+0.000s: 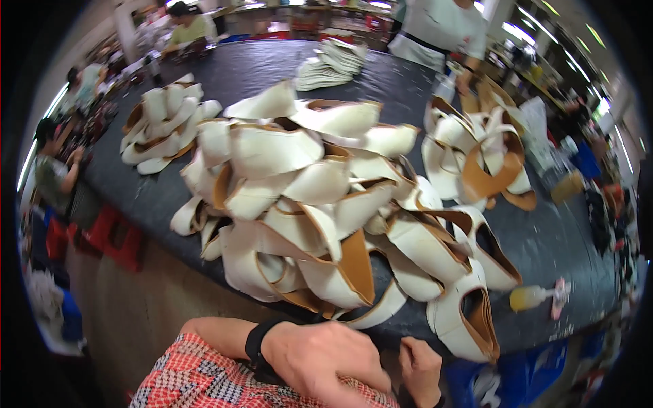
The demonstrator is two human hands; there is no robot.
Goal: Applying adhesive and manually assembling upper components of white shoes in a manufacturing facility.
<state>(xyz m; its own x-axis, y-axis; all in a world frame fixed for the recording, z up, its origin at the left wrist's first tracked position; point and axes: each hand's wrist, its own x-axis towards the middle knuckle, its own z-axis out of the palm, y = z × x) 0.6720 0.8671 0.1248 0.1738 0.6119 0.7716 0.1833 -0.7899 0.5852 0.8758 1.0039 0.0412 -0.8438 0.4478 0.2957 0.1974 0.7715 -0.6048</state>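
Observation:
A large pile of white shoe uppers [275, 149] with tan lining covers the middle of the dark table, right in front of me. Just off its near edge, my left hand [323, 357] is held low over my checked red clothing, back upward, a black band on its wrist. Its fingertips are hidden and partly smeared. To the right of it, my right hand [420, 367] is closed with the fingers curled in. Whether anything lies inside it is hidden. Nearest to my right hand is a white upper [452, 333] hanging over the table edge.
Smaller heaps of uppers lie at the left [160, 126] and right [476, 146]. A stack of white pieces [330, 64] is at the back. A bottle of yellow liquid [527, 298] rests at the right. Across the table stands a person [439, 30]; red stools [117, 234] are at left.

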